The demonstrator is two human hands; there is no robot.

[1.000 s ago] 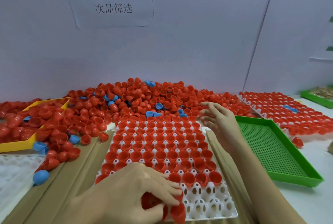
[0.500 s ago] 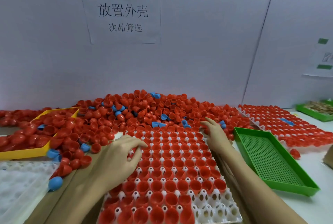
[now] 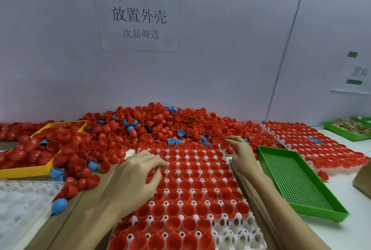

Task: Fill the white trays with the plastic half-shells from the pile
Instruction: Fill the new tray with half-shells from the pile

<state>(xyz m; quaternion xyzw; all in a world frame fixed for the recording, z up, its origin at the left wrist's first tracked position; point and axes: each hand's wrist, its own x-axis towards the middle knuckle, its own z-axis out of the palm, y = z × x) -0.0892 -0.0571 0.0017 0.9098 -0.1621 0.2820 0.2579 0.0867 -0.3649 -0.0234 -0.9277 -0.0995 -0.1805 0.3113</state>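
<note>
White tray [image 3: 236, 235] under left hand [image 3: 138, 177] nearly full of red half-shells [image 3: 200, 185]; left fingers loose, right hand [image 3: 241, 155] fingers relaxed, nothing visibly held. Sign [image 3: 138, 18] reads 放置外壳.

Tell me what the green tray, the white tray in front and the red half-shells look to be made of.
Green tray: apparently rigid moulded plastic, matte, with a perforated grid floor.
White tray: thin formed plastic, probably; slightly translucent, glossy, with holed cups.
Red half-shells: thin, smooth plastic with soft highlights on their rounded sides.
</note>
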